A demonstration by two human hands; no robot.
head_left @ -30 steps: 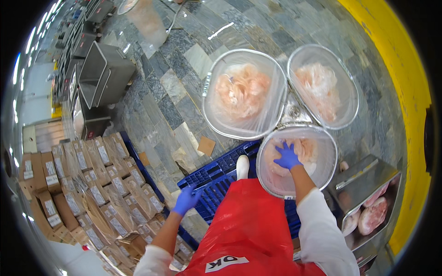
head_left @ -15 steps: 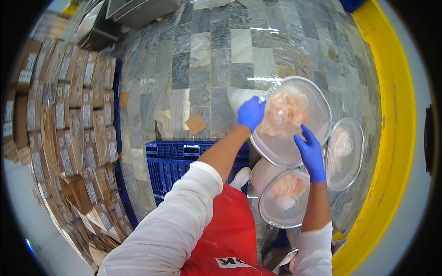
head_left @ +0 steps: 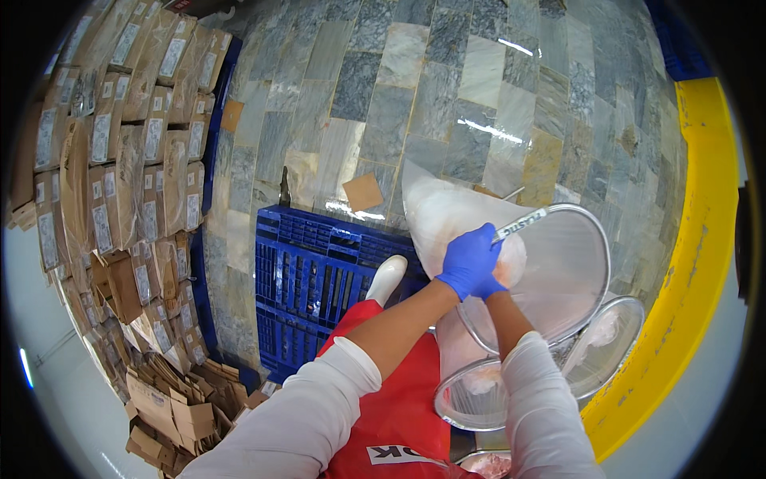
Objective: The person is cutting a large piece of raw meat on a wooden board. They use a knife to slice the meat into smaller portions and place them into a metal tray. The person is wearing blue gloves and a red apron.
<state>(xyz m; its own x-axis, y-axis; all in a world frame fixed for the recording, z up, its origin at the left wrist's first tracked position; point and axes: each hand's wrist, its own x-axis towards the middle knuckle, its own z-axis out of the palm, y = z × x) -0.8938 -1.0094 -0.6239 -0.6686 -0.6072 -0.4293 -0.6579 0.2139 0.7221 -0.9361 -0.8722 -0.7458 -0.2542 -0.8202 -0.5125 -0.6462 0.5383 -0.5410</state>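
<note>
A large translucent white bag-like container [head_left: 558, 255] with a round silver rim leans over in front of me, its body spreading to the far left. Its rim is bent out of a circle. My left hand [head_left: 469, 257] is closed round the rim at its left side. My right hand [head_left: 491, 289] lies just under it, mostly covered, with its fingers hidden. Pale pinkish contents [head_left: 512, 259] show inside beside my hands. Nearer stands another rimmed container [head_left: 471, 403], partly behind my right forearm, and to the right a third [head_left: 614, 339] holding something whitish.
A blue plastic pallet [head_left: 307, 255] lies left of the containers. Stacked cardboard boxes [head_left: 120, 144] line the left side, with flattened cardboard [head_left: 175, 407] nearer. A yellow barrier [head_left: 678, 255] curves along the right. A brown cardboard square [head_left: 363, 191] lies on the tiled floor.
My right hand has moved left from the container's near right to beside my left hand. The container has tipped, showing its side, and its rim has bent. My view has shifted.
</note>
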